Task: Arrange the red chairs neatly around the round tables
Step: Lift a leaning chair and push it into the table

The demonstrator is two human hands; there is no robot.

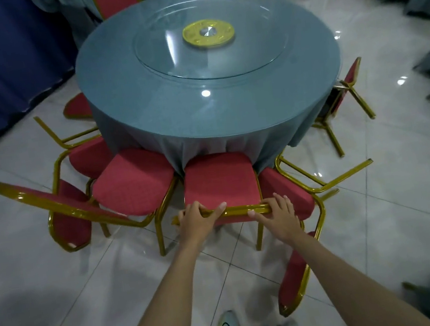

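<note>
The chair (220, 181) stood at the near edge of the desk (148, 122). Its seat front was tucked against the hanging cloth (205, 139) and its back faced the person. The frame was gold metal tube and the seat was padded red, so it would likely handle as stiff and moderately heavy, with give only in the cushion. The tube looked lacquered and glossy and might slip in a loose hold. The top rail (235, 210) seemed the right place to take it, one hold toward each end, so a push would go in straight and not swing the chair.

Both holds were on that rail. The left grip (199, 215) was clenched on the rail near its left end, fingers curled over the top and thumb lying along the seat side. The right grip (278, 213) grasped the right end, fingers draped over the rail and thumb pointing inward along its near side. Both forearms reached forward and down from the bottom of the view, angled slightly toward each other, with the wrists nearly straight.

The left chair (134, 184) sat just beside it, the seats almost touching. The right chair (289, 194) was crowded in at an angle, its seat partly hidden behind the held chair's corner. The legs could tangle there, though whether they touched could not be told. The floor (403, 192) was polished tile, so the feet would probably slide readily. A glass turntable (211, 62) lay on the desk.
</note>
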